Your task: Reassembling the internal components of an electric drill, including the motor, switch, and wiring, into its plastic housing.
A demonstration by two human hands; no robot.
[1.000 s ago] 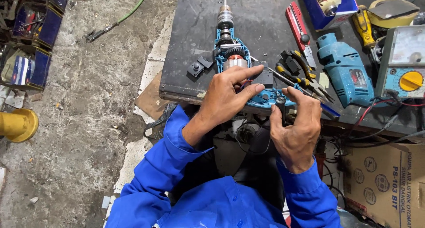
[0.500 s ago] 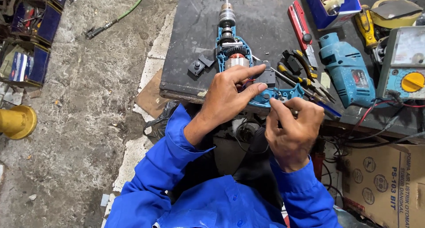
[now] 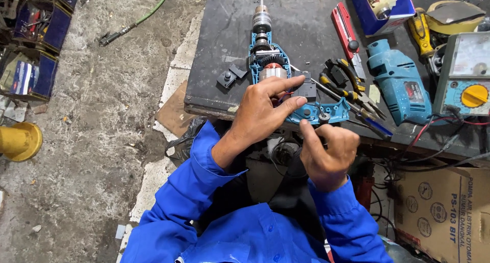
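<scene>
An opened teal electric drill [image 3: 265, 59] lies on the dark workbench [image 3: 214, 48], chuck pointing away, its copper motor armature exposed. My left hand [image 3: 263, 112] rests on the drill's open handle part, fingers pressing beside a black switch block [image 3: 308, 89]. My right hand [image 3: 326, 151] is at the bench's near edge, fingers curled, its thumb and forefinger pinching at the bottom of the teal handle shell [image 3: 326, 112]. What the right fingers pinch is too small to tell. Two small black parts [image 3: 230, 75] lie left of the drill.
Pliers and screwdrivers [image 3: 352, 92], a red utility knife [image 3: 346, 32], a second teal drill [image 3: 400, 82], a multimeter with a yellow dial [image 3: 467, 74] and a blue box [image 3: 388, 3] lie on the bench. A cardboard box [image 3: 444, 207] stands underneath, right. A yellow object [image 3: 18, 140] sits on the concrete floor.
My right hand has drawn its fingers in and slid a little left along the handle shell's base. My left hand stays pressed on the drill.
</scene>
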